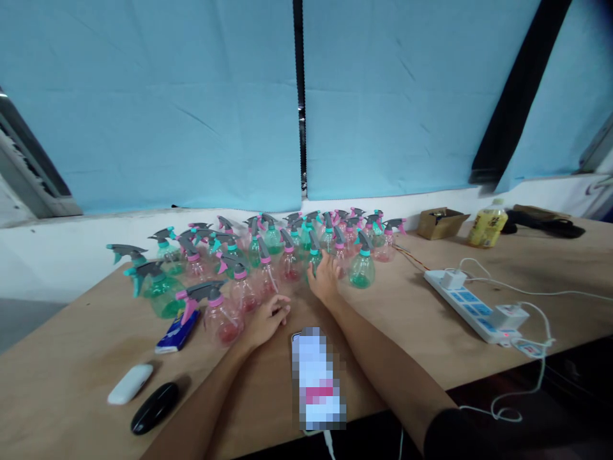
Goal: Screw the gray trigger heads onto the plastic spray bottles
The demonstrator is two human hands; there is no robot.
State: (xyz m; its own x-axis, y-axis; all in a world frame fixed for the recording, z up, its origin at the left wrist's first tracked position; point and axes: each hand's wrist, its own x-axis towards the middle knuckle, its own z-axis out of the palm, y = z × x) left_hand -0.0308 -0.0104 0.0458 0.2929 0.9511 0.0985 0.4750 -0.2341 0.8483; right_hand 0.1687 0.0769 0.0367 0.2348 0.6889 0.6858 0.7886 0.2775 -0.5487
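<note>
My right hand point(326, 278) reaches forward with its fingers round the body of a green spray bottle point(314, 257), which stands upright with a grey and teal trigger head. My left hand point(269, 319) rests on the table with loosely bent fingers, thumb apart, and nothing visible in it. Close to its left stands a pink spray bottle point(224, 322) with a grey and pink head. Another green spray bottle point(361, 271) is just right of my right hand. Many more pink and green spray bottles crowd together behind, partly hiding one another.
A phone point(316, 380) on a cable lies between my forearms. At left are a blue packet point(176, 332), a white case point(130, 383) and a black case point(154, 409). A power strip point(472, 306), cardboard box point(438, 223) and yellow drink bottle point(487, 225) are at right.
</note>
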